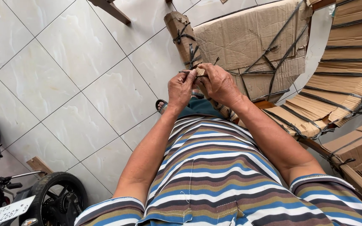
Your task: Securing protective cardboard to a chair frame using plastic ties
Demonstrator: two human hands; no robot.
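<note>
Head view looks down on us seated or standing over a white tiled floor point(63, 83) with diagonal grout lines. Furniture wrapped in cardboard point(248, 42) fills the upper right, the sheets bound with black strapping point(273, 54); more wrapped pieces point(348, 83) stack along the right edge, wooden frame parts showing beneath. A motorbike wheel point(57, 194) and plate sit at lower left.

Both our hands meet in front of the chest, at the near end of a cardboard-wrapped arm piece point(183, 37). Our left hand point(180, 90) pinches closed on a thin black strap end point(186, 72); our right hand point(219, 83) is closed too, grip on the same strap and the cardboard edge beside it.

Judging from this: most wrapping looks bound already, with straps crossing every sheet. The strap in hand seems to be the part in progress, whether tying or loosening we cannot tell. A sandalled foot point(161, 105) shows below the hands.
</note>
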